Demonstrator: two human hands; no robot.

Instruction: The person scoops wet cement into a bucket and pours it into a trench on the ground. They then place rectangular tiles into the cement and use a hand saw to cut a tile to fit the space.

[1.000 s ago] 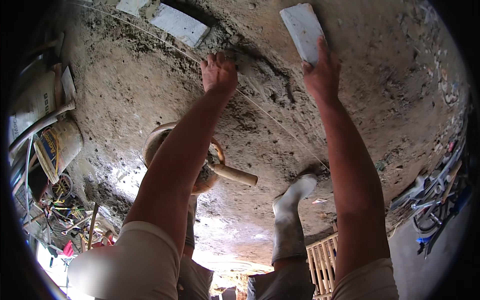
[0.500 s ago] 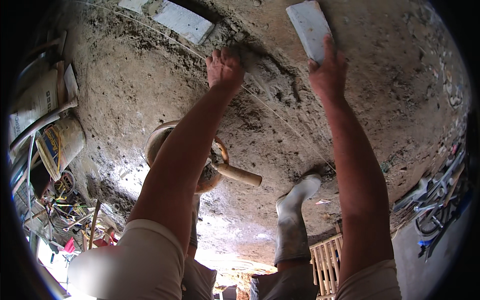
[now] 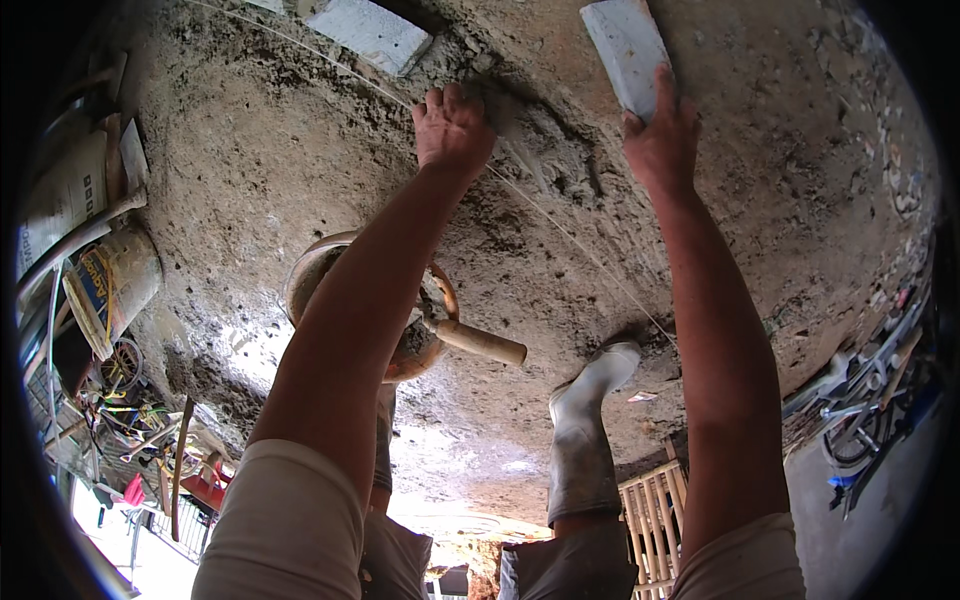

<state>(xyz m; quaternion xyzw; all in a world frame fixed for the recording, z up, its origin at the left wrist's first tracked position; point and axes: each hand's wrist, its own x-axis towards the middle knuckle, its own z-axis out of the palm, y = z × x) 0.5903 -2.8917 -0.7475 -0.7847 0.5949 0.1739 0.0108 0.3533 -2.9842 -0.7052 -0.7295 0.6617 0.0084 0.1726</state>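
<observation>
My right hand point(image 3: 662, 145) grips the near end of a pale grey-white brick point(image 3: 628, 55), its index finger stretched along the edge. Curled fingers close my left hand point(image 3: 455, 132) low over wet mortar point(image 3: 545, 150), and whatever they may hold is hidden. A thin taut string point(image 3: 580, 245) runs diagonally past that hand. Just beyond it lies another pale brick point(image 3: 370, 35), bedded at the string's far side. Partly behind my left forearm stands a round tub point(image 3: 310, 275) with an orange-brown rim. A tool's wooden handle point(image 3: 482, 341) sticks out of the tub.
Rough earthen ground point(image 3: 230, 170) spreads all around. At left are a dirty bucket point(image 3: 125, 275), sacks, pipes and tangled clutter. Metal tools point(image 3: 860, 400) lie along the right side. Near my white boot point(image 3: 590, 400) leans a slatted wooden rack point(image 3: 650, 520).
The view has shifted slightly. Both hands stay nearly where they were, the right one still holding the brick and the left one still curled by the mortar.
</observation>
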